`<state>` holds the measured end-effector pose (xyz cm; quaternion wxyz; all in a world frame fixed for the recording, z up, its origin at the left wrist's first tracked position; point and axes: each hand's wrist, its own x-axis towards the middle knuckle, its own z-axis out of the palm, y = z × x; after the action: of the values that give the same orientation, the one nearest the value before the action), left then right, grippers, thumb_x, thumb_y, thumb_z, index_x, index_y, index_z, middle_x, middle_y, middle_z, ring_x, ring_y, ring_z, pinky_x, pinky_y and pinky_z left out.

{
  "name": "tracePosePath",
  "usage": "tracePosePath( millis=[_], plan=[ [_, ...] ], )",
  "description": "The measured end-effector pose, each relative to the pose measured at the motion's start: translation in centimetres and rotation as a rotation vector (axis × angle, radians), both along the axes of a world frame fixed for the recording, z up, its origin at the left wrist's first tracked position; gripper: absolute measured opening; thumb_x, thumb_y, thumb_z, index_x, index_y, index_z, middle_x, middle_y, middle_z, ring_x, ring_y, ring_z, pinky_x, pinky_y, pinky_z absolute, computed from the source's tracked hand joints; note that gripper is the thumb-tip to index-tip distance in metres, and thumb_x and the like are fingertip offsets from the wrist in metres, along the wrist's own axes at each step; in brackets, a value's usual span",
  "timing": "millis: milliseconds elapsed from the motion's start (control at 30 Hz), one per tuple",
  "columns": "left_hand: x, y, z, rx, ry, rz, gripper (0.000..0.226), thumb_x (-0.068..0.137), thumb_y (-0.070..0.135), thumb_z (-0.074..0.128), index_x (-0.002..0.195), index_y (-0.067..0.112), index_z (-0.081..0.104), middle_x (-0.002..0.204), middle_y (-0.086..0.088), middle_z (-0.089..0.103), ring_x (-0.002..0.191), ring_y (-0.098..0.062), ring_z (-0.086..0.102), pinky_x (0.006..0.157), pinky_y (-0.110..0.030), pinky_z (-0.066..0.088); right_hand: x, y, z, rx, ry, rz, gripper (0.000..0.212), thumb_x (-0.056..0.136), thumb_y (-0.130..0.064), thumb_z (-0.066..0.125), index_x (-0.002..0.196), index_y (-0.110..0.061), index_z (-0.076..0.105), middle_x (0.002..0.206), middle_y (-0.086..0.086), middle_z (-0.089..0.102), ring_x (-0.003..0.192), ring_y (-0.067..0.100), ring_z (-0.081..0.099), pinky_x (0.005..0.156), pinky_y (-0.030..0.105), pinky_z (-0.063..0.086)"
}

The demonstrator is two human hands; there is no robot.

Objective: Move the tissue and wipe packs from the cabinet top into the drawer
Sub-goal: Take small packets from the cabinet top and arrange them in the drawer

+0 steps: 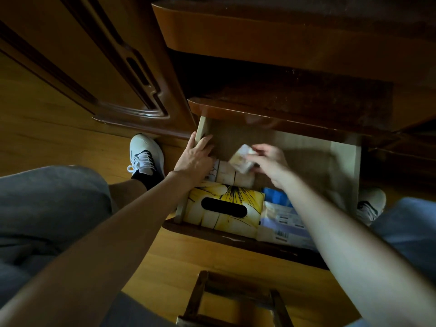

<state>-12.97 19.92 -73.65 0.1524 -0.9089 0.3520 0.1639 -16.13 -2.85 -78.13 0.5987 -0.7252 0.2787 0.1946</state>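
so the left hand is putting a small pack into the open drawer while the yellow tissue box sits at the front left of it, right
Not quite: the head view shows the right hand holding the small pale pack over the open wooden drawer. The left hand rests at the drawer's left wall. The yellow flower-print tissue box does sit at the front left.

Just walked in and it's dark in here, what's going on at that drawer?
A person is crouched over an open drawer. Their right hand holds a small tissue pack just above the packs lined up inside, while the left hand rests at the drawer's left wall. A yellow tissue box sits at the drawer's front.
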Motion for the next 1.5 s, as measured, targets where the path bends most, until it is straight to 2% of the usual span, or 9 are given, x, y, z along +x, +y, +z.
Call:
tracePosePath(
  millis=[300, 433, 567, 733, 900, 967, 1200, 1400, 1500],
  plan=[
    [-0.1, 0.0, -0.4, -0.001, -0.013, 0.013, 0.035, 0.099, 0.024, 0.048, 0.131, 0.025, 0.061, 0.148, -0.002, 0.045, 0.152, -0.03, 0.007, 0.119, -0.061, 0.005, 0.0, 5.6, -2.0, -0.781, -0.154, 0.601, 0.035, 0.085, -0.05, 0.077, 0.114, -0.031, 0.07, 0.126, 0.003, 0.064, 0.132, 0.031, 0.051, 0.091, 0.04, 0.051],
    [0.0, 0.1, -0.8, -0.052, -0.03, 0.007, 0.041, 0.097, 0.03, 0.053, 0.138, 0.031, 0.053, 0.146, 0.001, 0.046, 0.149, -0.029, 0.013, 0.119, -0.06, 0.009, 0.5, 4.9, -2.2, -0.69, -0.148, 0.642, 0.037, 0.089, -0.056, 0.07, 0.119, -0.033, 0.071, 0.121, -0.001, 0.069, 0.123, 0.026, 0.056, 0.09, 0.036, 0.048],
    [0.2, 0.0, -1.0, -0.056, -0.007, 0.015, 0.039, 0.098, 0.03, 0.053, 0.136, 0.037, 0.055, 0.142, 0.0, 0.05, 0.147, -0.029, 0.016, 0.118, -0.061, 0.011, -0.9, 2.3, -1.8, -0.799, -0.204, 0.424, 0.031, 0.102, -0.036, 0.056, 0.132, -0.033, 0.064, 0.109, 0.001, 0.068, 0.096, 0.024, 0.066, 0.078, 0.038, 0.057],
    [0.0, 0.0, -0.8, -0.035, 0.012, 0.009, 0.049, 0.094, 0.029, 0.056, 0.142, 0.035, 0.048, 0.147, 0.0, 0.045, 0.146, -0.03, 0.017, 0.117, -0.062, 0.013, -2.7, -1.7, -1.3, -0.62, 0.018, 0.793, 0.043, 0.107, -0.024, 0.041, 0.147, -0.034, 0.053, 0.14, 0.009, 0.056, 0.121, 0.028, 0.056, 0.098, 0.045, 0.05],
    [-0.4, -0.1, -0.5, -0.068, 0.033, 0.033, 0.065, 0.092, 0.036, 0.056, 0.151, 0.037, 0.031, 0.158, -0.003, 0.028, 0.149, -0.03, 0.008, 0.118, -0.064, 0.005, -2.4, -1.2, -0.1, -0.491, 0.052, 0.839, 0.048, 0.107, -0.021, 0.037, 0.154, -0.031, 0.043, 0.154, 0.007, 0.05, 0.134, 0.03, 0.052, 0.107, 0.048, 0.046],
    [-1.7, -0.1, -0.8, -0.161, -0.005, 0.092, 0.067, 0.091, 0.035, 0.057, 0.152, 0.034, 0.032, 0.162, -0.007, 0.021, 0.151, -0.032, 0.003, 0.118, -0.065, 0.0, -2.6, -1.8, 0.6, -0.483, 0.05, 0.759, 0.051, 0.107, -0.024, 0.043, 0.158, -0.026, 0.035, 0.156, 0.009, 0.046, 0.119, 0.026, 0.06, 0.099, 0.044, 0.049],
    [-5.8, -1.1, -1.2, -0.362, -0.107, 0.161, 0.038, 0.094, 0.033, 0.055, 0.128, 0.019, 0.065, 0.155, -0.008, 0.041, 0.15, -0.032, 0.017, 0.121, -0.059, 0.008, -6.7, -7.0, 5.3, -0.384, 0.073, 0.763, 0.029, 0.085, -0.054, 0.076, 0.098, -0.031, 0.065, 0.098, -0.01, 0.066, 0.087, 0.006, 0.062, 0.066, 0.023, 0.045],
    [-8.3, -1.6, -2.7, -0.485, -0.078, 0.106, 0.041, 0.1, 0.035, 0.043, 0.126, 0.014, 0.067, 0.143, -0.008, 0.054, 0.144, -0.03, 0.032, 0.119, -0.053, 0.021, -12.3, -8.2, 5.1, -0.369, 0.082, 0.879, 0.025, 0.085, -0.039, 0.076, 0.106, -0.033, 0.064, 0.101, -0.009, 0.066, 0.09, 0.01, 0.064, 0.085, 0.042, 0.057],
    [-9.3, -0.9, -3.5, -0.455, -0.007, 0.133, 0.056, 0.101, 0.047, 0.032, 0.141, 0.013, 0.052, 0.149, -0.009, 0.047, 0.146, -0.029, 0.03, 0.121, -0.051, 0.019, -11.6, -8.9, 6.0, -0.333, 0.038, 0.812, 0.004, 0.095, -0.037, 0.067, 0.098, -0.037, 0.064, 0.093, -0.007, 0.067, 0.076, 0.003, 0.063, 0.069, 0.03, 0.054]
  ],
)
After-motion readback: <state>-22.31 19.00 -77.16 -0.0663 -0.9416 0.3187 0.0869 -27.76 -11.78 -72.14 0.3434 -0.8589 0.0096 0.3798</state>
